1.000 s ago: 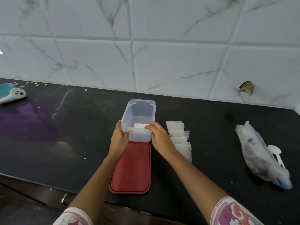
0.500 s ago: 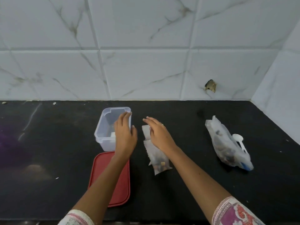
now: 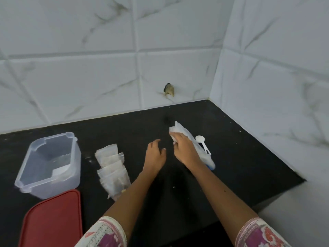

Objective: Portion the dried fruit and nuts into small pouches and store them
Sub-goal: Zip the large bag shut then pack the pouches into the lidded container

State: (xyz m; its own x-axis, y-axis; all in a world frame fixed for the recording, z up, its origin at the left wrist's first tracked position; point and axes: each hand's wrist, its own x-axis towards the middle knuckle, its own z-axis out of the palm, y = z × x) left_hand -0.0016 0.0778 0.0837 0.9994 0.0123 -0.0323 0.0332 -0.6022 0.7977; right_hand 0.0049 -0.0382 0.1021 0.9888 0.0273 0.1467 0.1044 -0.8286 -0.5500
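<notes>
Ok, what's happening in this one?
A person is portioning snacks at a black counter. Their right hand lies on the large bag beside a white scoop; whether it grips is unclear. The left hand hovers open, holding nothing. Filled pouches lie stacked by an open clear container, its red lid off.
</notes>
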